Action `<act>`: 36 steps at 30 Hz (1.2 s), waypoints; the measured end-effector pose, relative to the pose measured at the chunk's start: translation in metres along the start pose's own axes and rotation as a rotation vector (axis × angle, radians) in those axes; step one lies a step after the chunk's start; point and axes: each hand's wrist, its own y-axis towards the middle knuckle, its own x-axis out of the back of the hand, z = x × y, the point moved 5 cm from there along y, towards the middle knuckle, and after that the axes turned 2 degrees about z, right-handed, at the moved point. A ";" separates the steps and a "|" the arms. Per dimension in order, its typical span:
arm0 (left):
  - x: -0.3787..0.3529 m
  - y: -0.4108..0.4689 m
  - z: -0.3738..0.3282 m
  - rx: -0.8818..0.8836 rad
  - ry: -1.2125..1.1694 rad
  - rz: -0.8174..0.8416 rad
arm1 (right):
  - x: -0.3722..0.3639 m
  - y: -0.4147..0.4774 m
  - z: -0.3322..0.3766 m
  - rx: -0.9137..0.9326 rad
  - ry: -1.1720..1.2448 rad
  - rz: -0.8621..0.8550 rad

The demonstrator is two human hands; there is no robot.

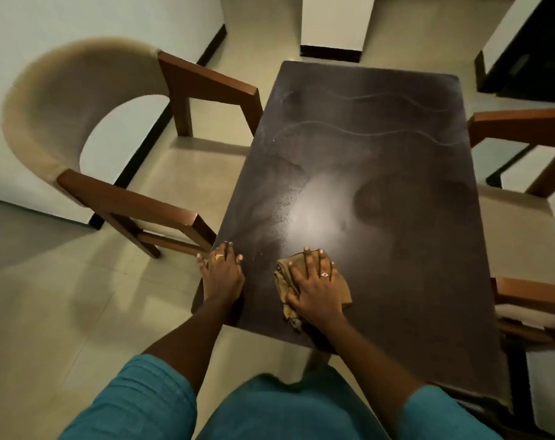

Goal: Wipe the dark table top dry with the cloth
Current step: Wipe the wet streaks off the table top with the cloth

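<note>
The dark rectangular table top (381, 154) stretches away from me, with curved wet streaks and a bright glare patch near its middle. A crumpled tan cloth (285, 274) lies near the table's front left part. My right hand (314, 284) presses flat on the cloth, fingers spread, a ring on one finger. My left hand (222, 274) rests flat on the table's left front edge, fingers apart, holding nothing.
A wooden armchair with a curved beige back (79, 122) stands at the left, its arm close to the table edge. Another wooden chair (524, 192) with a pale seat is tucked in on the right. A white pillar (336, 23) rises beyond the far end. Tiled floor surrounds everything.
</note>
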 end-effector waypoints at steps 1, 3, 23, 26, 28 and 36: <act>0.003 0.004 -0.001 0.063 -0.037 -0.028 | 0.001 0.003 0.004 0.042 -0.025 -0.031; 0.007 0.014 -0.002 0.171 -0.136 -0.061 | 0.004 0.010 0.012 0.147 -0.071 -0.080; 0.029 0.218 -0.008 0.041 -0.669 -0.087 | 0.065 0.314 0.048 0.289 -0.040 0.020; 0.033 0.254 -0.022 0.026 -0.661 -0.066 | 0.075 0.357 0.032 0.218 -0.029 -0.011; 0.036 0.276 -0.032 0.014 -0.645 -0.047 | 0.081 0.385 0.019 0.167 -0.047 -0.029; 0.038 0.320 -0.066 -0.055 -0.507 0.031 | 0.102 0.460 -0.028 0.021 -0.027 -0.014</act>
